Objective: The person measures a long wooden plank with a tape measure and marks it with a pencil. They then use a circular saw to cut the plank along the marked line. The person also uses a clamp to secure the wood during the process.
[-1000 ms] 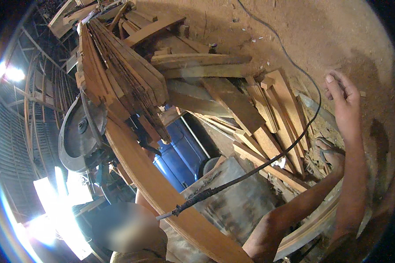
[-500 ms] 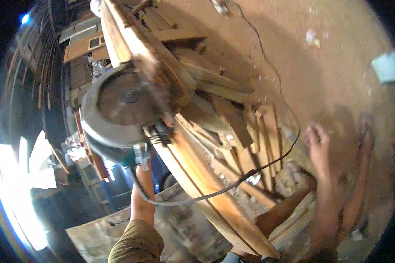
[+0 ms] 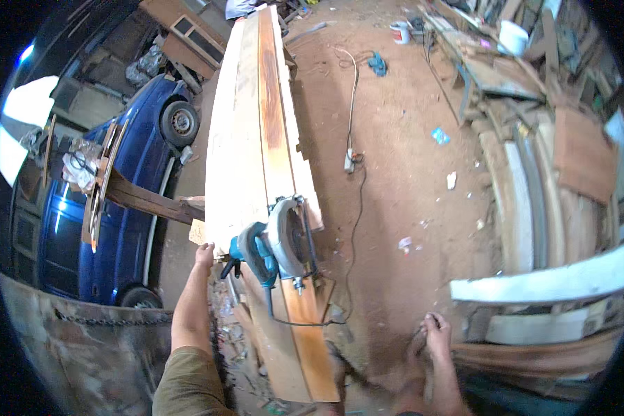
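A teal circular saw (image 3: pixel 256 253) with a grey blade guard sits on the long wooden planks (image 3: pixel 246 132), its black cord trailing toward me and then off to the right. My left hand (image 3: pixel 204 255) is at the left edge of the planks, beside the saw and apart from its handle. Its fingers are curled at that edge, over something too small to make out. Away from the wood, over the dirt floor at the lower right, hangs my right hand (image 3: pixel 435 329). Its fingers are curled in, and nothing shows in them.
A blue car (image 3: pixel 128 187) is parked at the left behind a wooden post (image 3: pixel 145 197). On the floor right of the planks lies a socket block (image 3: pixel 349 161) joined to the cord. Timber offcuts and boards (image 3: pixel 586 156) are piled along the right side.
The saw, tilted up with its blade side showing and my left arm reaching behind it, now rests on the planks. My left hand is beside it. The view has swung, bringing the car into sight.
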